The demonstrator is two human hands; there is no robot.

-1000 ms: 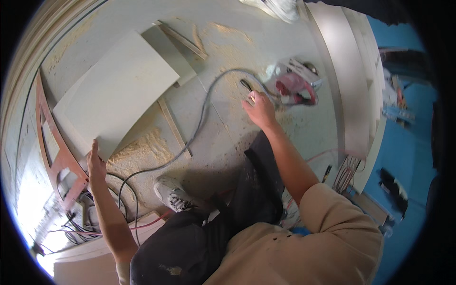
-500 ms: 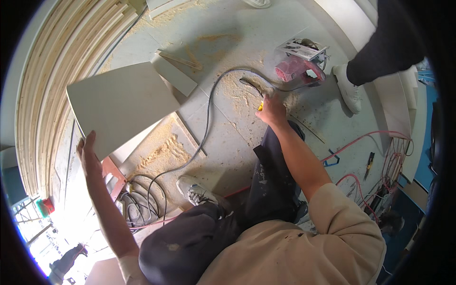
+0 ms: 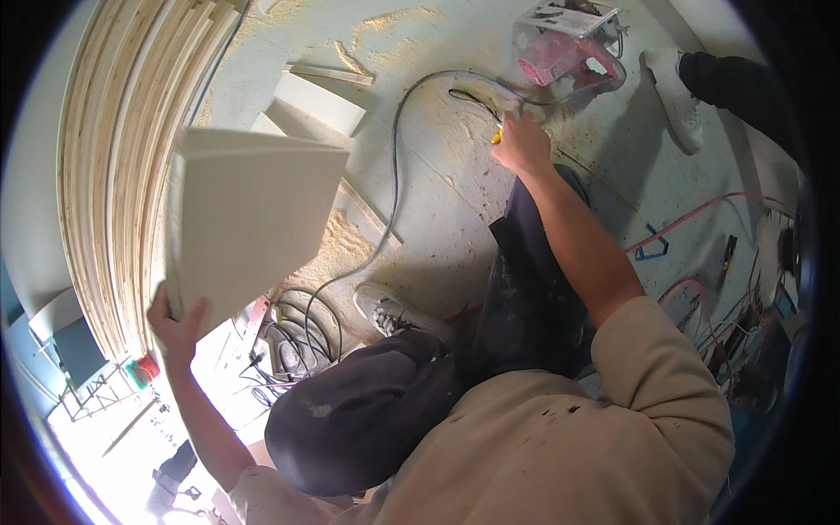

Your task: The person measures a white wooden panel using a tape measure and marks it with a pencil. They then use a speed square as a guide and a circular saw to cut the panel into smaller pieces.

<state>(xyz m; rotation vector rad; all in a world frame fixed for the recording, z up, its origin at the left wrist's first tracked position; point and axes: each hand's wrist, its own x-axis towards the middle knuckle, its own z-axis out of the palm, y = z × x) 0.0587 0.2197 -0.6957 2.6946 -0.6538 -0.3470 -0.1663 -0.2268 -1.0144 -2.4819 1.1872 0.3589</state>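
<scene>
My left hand (image 3: 178, 328) grips a pale rectangular panel (image 3: 254, 232) by its near left corner. The panel is lifted and tilted off the floor, and its edges are smeared by motion. Farther off to the right, my right hand (image 3: 525, 144) is closed around a small yellow tool (image 3: 497, 137), mostly hidden by the fingers, so its exact kind does not show. A black cord loop (image 3: 472, 98) lies just beyond that hand, over sawdust.
A red circular saw (image 3: 569, 66) rests on the floor beyond my right hand, its grey cable (image 3: 395, 166) curving back toward coiled cords (image 3: 302, 328). Stacked boards (image 3: 114, 175) line the left. Offcuts (image 3: 319, 105) lie ahead. Another person's shoe (image 3: 678, 101) stands at right, near a blue bracket (image 3: 652, 245).
The panel has tilted and turned in my left hand, its far edge swinging nearer. My right hand still holds the yellow tool. The whole view has shifted, and the other person's leg appears farther right.
</scene>
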